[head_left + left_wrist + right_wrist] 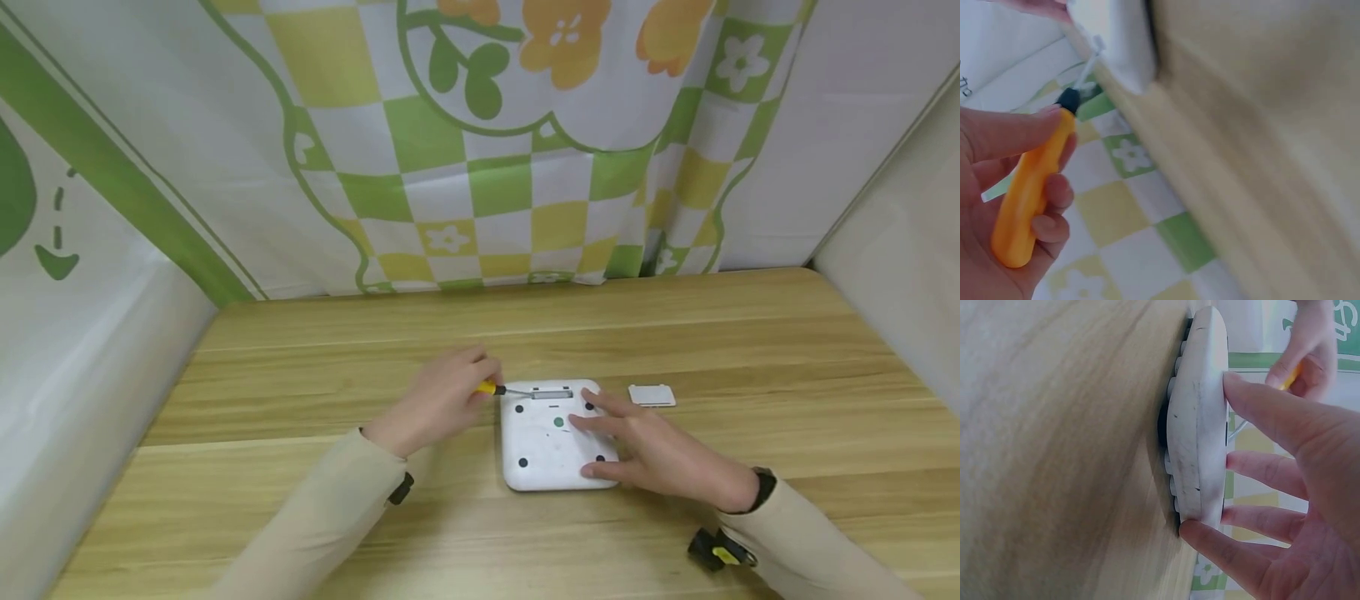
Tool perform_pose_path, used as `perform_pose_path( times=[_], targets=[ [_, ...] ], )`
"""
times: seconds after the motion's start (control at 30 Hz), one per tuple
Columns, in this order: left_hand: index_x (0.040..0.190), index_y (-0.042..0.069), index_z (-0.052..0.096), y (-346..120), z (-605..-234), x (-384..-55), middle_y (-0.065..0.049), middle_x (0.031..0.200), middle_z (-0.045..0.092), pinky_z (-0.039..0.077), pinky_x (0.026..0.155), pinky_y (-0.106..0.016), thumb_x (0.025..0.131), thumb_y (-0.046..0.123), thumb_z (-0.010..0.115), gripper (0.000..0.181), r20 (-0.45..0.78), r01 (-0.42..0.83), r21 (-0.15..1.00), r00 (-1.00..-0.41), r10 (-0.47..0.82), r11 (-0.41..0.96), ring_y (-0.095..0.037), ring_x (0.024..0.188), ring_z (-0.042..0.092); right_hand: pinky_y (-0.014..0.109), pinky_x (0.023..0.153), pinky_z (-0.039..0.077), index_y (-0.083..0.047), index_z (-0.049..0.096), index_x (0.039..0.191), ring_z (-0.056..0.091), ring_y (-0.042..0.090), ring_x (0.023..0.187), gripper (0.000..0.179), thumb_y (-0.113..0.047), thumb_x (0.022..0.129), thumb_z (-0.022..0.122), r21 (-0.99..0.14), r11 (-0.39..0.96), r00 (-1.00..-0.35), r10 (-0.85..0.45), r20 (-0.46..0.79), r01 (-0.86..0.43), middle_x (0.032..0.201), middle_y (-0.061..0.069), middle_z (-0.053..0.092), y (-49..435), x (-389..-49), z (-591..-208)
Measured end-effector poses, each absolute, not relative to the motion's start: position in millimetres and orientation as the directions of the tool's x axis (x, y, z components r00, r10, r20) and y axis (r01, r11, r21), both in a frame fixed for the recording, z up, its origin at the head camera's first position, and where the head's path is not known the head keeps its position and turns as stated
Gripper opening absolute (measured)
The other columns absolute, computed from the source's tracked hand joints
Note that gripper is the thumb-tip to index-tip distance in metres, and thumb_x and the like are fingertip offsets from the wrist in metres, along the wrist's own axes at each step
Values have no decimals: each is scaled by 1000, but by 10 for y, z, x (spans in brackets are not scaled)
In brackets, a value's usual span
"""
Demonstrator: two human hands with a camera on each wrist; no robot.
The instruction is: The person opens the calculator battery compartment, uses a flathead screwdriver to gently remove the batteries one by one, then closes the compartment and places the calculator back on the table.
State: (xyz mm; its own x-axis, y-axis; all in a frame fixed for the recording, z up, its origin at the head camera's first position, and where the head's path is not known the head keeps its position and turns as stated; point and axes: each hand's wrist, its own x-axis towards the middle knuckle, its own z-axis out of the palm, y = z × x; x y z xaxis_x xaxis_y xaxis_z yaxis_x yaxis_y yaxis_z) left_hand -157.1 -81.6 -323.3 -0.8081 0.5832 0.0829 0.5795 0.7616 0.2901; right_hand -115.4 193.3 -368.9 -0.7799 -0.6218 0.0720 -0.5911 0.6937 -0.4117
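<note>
My left hand (450, 393) grips a screwdriver (1027, 194) by its yellow handle, thumb near the black collar. The thin metal shaft reaches to the left end of a long slot (552, 395) in the back of a white desktop calculator (542, 454). The calculator lies face down on the table, and its keys show along the underside in the right wrist view. Spread over its right side, the right hand (663, 450) rests thumb and fingertips on the back, with one finger at the side edge. Round dark feet sit near the calculator's corners.
A small white cover (652, 395) lies on the wooden table (315, 367) to the right of the calculator. Behind the table hangs a checkered curtain (502, 187), with pale cloth walls on both sides. Wrist-worn camera gear (716, 550) hangs by the right sleeve.
</note>
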Motion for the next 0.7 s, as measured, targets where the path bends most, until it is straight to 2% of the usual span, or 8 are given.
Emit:
perform_pose_path(
  times=[0.27,0.43,0.7],
  targets=[
    [98,14,66,-931,-3434,-1529,2,99,63,52,78,-36,85,2,68,18,189,555,410,-828,528,724,-19,92,63,49,97,46,-9,59,131,46,40,129,57,-44,86,67,-411,690,-777,-624,79,-596,145,22,43,1939,-1143,-3680],
    [98,14,65,-944,-3472,-1515,2,96,61,51,76,-36,85,3,68,18,181,531,434,-843,507,728,-18,90,61,48,97,46,-9,59,131,46,40,129,58,-44,86,68,-414,692,-779,-622,74,-592,145,22,43,1939,-1142,-3680],
    [102,13,64,-959,-3512,-1481,2,99,60,51,80,-36,87,4,67,18,172,511,460,-854,491,726,-17,92,60,48,96,46,-9,59,131,46,40,128,58,-45,86,67,-413,692,-780,-621,76,-592,145,22,44,1942,-1140,-3681]
  ],
)
